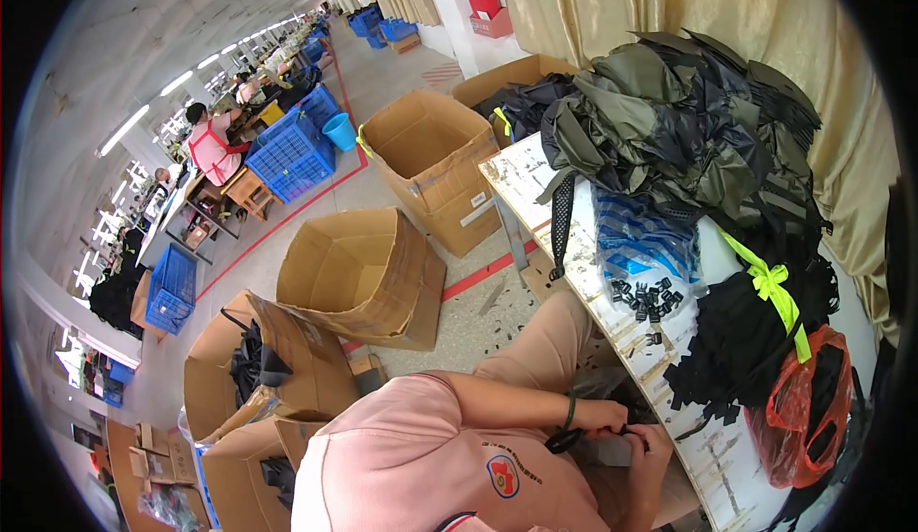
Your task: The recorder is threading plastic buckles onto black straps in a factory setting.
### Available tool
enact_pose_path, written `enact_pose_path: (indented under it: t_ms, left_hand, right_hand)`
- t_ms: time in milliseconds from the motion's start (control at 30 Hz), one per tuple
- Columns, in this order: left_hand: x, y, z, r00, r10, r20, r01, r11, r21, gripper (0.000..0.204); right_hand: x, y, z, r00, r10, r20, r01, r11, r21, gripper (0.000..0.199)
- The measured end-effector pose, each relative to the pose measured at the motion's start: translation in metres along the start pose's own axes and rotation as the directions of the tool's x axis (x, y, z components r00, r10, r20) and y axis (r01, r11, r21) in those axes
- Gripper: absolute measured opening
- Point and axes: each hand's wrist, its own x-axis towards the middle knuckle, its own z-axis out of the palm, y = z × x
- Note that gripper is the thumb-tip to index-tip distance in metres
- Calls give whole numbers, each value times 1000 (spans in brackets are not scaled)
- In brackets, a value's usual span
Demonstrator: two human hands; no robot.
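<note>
At the table's near edge, over my lap, my hands are close together. My left hand [601,417], with a dark band on its wrist, has its fingers closed on a black strap [564,441], part of which hangs in a loop. Closed round the strap's other end is my right hand [652,448]; whether a buckle sits between the fingers is too small to tell. Small black plastic buckles [648,298] lie in a loose pile on the worn white table [712,460]. Beside them is a heap of cut black straps [717,341], partly tied with a neon yellow strip [768,279].
Dark green and black bags [669,121] are heaped on the table's far part, beside a blue-striped plastic bag [643,236]. A red plastic bag [798,417] lies at right. Open cardboard boxes [359,279] stand at my left. People work farther off near blue crates [292,154].
</note>
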Motion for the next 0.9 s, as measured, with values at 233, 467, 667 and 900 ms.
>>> enact_pose_path:
  t_ms: [233, 467, 667, 900]
  left_hand:
    - [7, -10, -3, 1000, 20, 23, -24, 990, 141, 14]
    - [9, -12, -4, 979, 200, -34, -181, 937, 298, 15]
    - [-4, 9, 1, 933, 333, -136, -314, 938, 145, 8]
    - [1, 20, 9, 885, 429, -179, -438, 899, -9, 8]
  right_hand:
    - [-1, 5, 2, 999, 15, -34, -13, 998, 57, 13]
    - [6, 8, 2, 1000, 14, -7, -13, 998, 60, 10]
    - [10, 26, 11, 991, -58, -121, 73, 989, 126, 12]
    - [-1, 22, 18, 896, 346, -278, -168, 845, 508, 17]
